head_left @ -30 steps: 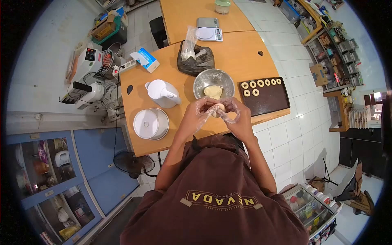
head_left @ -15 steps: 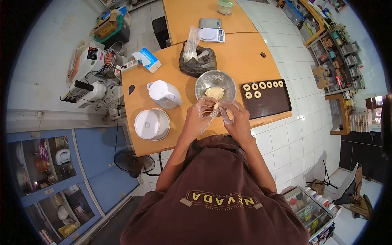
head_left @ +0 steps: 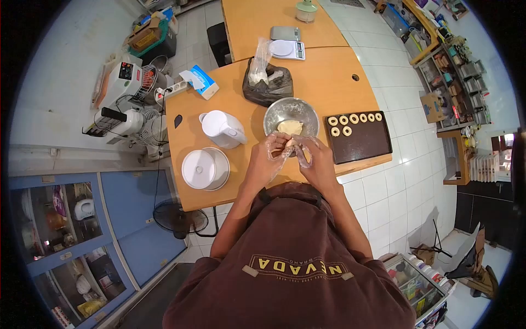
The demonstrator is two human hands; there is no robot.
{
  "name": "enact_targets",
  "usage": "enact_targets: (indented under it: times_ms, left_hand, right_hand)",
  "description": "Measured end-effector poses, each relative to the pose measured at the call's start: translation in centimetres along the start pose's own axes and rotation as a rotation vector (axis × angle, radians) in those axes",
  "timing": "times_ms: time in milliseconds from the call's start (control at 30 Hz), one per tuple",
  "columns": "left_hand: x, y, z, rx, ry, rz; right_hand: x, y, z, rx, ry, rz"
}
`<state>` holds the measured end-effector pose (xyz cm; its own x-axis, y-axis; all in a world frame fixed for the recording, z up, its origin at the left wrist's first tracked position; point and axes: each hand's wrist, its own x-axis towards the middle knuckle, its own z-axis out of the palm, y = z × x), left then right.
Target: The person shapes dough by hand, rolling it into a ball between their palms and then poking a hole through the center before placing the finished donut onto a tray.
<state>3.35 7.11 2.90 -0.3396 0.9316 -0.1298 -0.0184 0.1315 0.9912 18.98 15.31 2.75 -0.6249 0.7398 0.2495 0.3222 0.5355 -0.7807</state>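
Both hands wear clear plastic gloves and meet at the near rim of a metal bowl (head_left: 310, 114). My left hand (head_left: 269, 157) and my right hand (head_left: 313, 154) pinch a small piece of dough (head_left: 291, 143) between their fingertips. Inside the bowl lies a larger lump of pale dough (head_left: 290, 127). To the right, a dark baking tray (head_left: 360, 147) carries several dough rings (head_left: 343, 119) in two rows along its far side.
Left of the bowl stand a white pitcher (head_left: 223, 129) and a white lidded container (head_left: 205, 169). Beyond are a black plastic bag (head_left: 268, 93), a white scale (head_left: 287, 49), a grey scale (head_left: 285, 33) and a blue tissue box (head_left: 204, 82). A fan (head_left: 179, 218) stands left of the table.
The fingers of both hands have shifted slightly around the small dough piece. The table and its objects appear slightly further right and lower in the view.
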Motion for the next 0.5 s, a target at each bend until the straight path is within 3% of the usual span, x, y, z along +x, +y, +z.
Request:
enact_targets:
  times_ms: [267, 367, 500]
  left_hand:
    - [0.8, -1.4, -1.2, 0.2, 0.029, 0.175]
    - [0.8, -1.1, -0.9, 0.096, 0.044, 0.13]
    - [0.8, -1.8, -1.0, -0.174, 0.004, 0.044]
  right_hand:
    - [-0.2, -0.2, 1.2, 0.379, 0.06, 0.126]
    - [-0.6, 1.0, 2.2, 0.639, 0.066, 0.225]
    - [-0.7, 1.6, 1.8, 0.705, 0.014, 0.297]
